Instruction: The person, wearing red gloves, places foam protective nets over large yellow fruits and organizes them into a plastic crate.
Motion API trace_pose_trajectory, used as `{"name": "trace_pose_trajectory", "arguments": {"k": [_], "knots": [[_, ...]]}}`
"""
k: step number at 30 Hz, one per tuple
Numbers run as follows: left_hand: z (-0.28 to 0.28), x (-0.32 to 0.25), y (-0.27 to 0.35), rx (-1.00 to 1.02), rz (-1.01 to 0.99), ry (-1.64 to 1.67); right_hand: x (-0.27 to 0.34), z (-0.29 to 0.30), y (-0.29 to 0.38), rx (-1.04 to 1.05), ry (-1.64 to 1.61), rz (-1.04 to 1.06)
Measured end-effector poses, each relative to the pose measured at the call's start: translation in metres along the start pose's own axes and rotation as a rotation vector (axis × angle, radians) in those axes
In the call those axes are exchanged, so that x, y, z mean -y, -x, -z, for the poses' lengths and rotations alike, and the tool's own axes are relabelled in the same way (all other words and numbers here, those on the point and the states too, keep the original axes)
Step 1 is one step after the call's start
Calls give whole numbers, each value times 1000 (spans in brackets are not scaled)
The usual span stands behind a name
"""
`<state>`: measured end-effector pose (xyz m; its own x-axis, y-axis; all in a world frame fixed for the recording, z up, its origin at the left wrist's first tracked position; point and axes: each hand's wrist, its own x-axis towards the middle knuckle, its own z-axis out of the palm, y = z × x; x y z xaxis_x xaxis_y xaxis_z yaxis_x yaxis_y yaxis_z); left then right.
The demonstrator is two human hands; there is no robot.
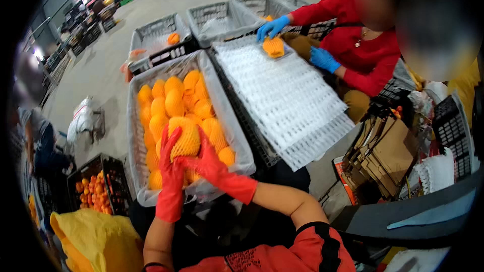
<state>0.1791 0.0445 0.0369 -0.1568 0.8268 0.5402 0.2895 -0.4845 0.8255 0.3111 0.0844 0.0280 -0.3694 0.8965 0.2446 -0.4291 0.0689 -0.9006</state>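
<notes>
Both my hands wear red rubber gloves and cup one fruit in an orange foam net (185, 136) from either side. My left hand (169, 170) lies along its left side with the fingers pointing away from me. On the right and underneath, my right hand (210, 162) has its fingers spread against the net. The held fruit is above the near part of a plastic crate (242, 155) lined with translucent film. Several more fruits in orange foam nets (174, 102) lie in rows inside this crate; my hands hide some of them.
White perforated foam sheets (276, 94) lie right of the crate. Across them, a person in blue gloves (274, 28) touches a netted fruit (273, 47). Lined crates (211, 19) stand behind. A black crate of small orange fruits (100, 192) is lower left; folded cardboard (382, 151) is right.
</notes>
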Motion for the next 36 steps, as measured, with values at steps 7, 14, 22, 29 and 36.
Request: {"name": "trace_pose_trajectory", "arguments": {"k": [7,14,22,29,36], "knots": [[-56,-11,20,-350,-106,-175,9,7,18,-60,-178,175],[-47,-19,41,-428,-77,-140,29,12,17,36,-29,124],[-18,-47,17,-479,336,510,52,23,19,167,-293,-239],[-8,-49,17,-447,483,581,47,22,25,344,-521,-447],[-9,-50,21,-429,434,525,54,16,29,258,-523,-448]]}}
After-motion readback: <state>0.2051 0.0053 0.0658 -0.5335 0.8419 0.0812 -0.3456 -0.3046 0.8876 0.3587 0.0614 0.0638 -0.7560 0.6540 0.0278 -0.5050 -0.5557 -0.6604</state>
